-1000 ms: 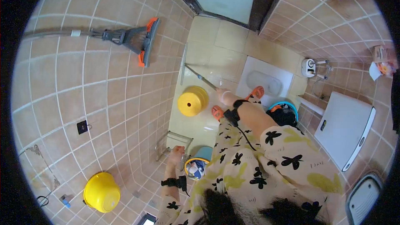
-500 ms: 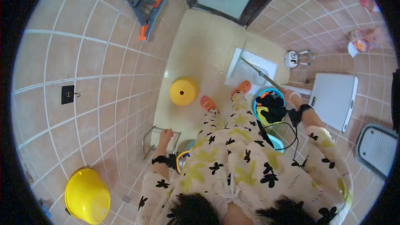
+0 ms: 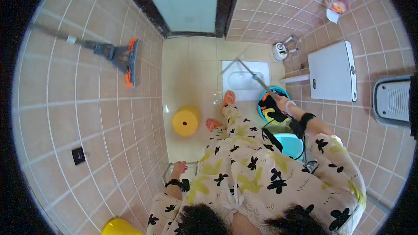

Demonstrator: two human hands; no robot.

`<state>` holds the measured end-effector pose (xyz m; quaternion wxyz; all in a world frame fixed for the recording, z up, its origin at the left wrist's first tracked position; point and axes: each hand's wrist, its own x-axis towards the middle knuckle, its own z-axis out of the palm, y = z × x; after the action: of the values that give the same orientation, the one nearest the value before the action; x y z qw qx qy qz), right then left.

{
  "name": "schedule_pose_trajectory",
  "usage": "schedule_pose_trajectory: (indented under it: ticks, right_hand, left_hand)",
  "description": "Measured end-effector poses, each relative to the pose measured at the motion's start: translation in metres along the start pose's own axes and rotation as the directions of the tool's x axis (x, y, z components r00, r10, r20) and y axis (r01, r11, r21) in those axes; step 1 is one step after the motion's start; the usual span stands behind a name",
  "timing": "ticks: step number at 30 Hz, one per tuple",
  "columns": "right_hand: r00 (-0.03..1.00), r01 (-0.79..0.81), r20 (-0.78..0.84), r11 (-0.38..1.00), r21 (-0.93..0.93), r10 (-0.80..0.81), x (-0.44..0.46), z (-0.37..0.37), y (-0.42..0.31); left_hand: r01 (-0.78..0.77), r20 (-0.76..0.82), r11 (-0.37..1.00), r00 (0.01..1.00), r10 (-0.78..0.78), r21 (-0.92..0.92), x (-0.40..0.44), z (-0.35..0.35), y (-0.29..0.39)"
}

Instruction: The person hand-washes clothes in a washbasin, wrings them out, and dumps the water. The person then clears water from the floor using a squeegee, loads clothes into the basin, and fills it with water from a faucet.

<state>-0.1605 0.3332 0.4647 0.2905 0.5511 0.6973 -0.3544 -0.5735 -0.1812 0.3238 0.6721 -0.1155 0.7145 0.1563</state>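
My right hand [image 3: 283, 103] is wrapped round the handle of a long floor squeegee [image 3: 262, 83]. Its thin crossbar head reaches out over the far left part of a white squat toilet [image 3: 246, 78]. Below that hand is a blue basin [image 3: 286, 90] heaped with dark, orange and yellow clothes. My left hand [image 3: 178, 169] hangs low at my side, fingers loosely bent and holding nothing visible. It is close to a metal-framed rack [image 3: 191, 163]; whether they touch I cannot tell.
A yellow round stool [image 3: 186, 121] stands left of my orange slippers. A turquoise basin [image 3: 289, 145] is by my right leg. A grey mop [image 3: 117, 56] hangs on the left wall. A white cistern [image 3: 332, 72] is at right, a door [image 3: 183, 2] ahead. A yellow tub [image 3: 119, 227] shows below.
My view has turned to the right and my feet have shifted. The squeegee head has swung left over the toilet, still in my right hand. My left hand stays low by the rack.
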Motion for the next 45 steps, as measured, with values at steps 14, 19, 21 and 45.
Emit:
schedule_pose_trajectory:
  ticks: [14, 19, 21, 45]
  right_hand:
    - [0.936, 0.319, -0.038, 0.892, -0.319, -0.349, 0.064, -0.086, 0.063]
    - [0.931, 0.361, 0.003, 0.919, -0.158, -0.365, 0.008, -0.083, 0.164]
    - [0.976, 0.213, 0.027, 0.974, 0.082, -0.216, -0.032, -0.101, 0.168]
    - [0.986, 0.114, 0.020, -0.754, 0.647, 0.166, 0.077, -0.343, 0.118]
  left_hand:
    - [-0.447, -0.170, 0.894, 0.881, 0.442, 0.005, -0.168, 0.068, 0.241]
    - [-0.207, -0.068, 0.971, 0.974, 0.216, 0.118, -0.155, 0.102, 0.243]
    - [-0.108, -0.086, 0.981, 0.989, 0.123, 0.159, -0.154, 0.113, 0.256]
    - [-0.714, 0.678, 0.026, 0.674, 0.293, 0.699, -0.108, 0.347, 0.656]
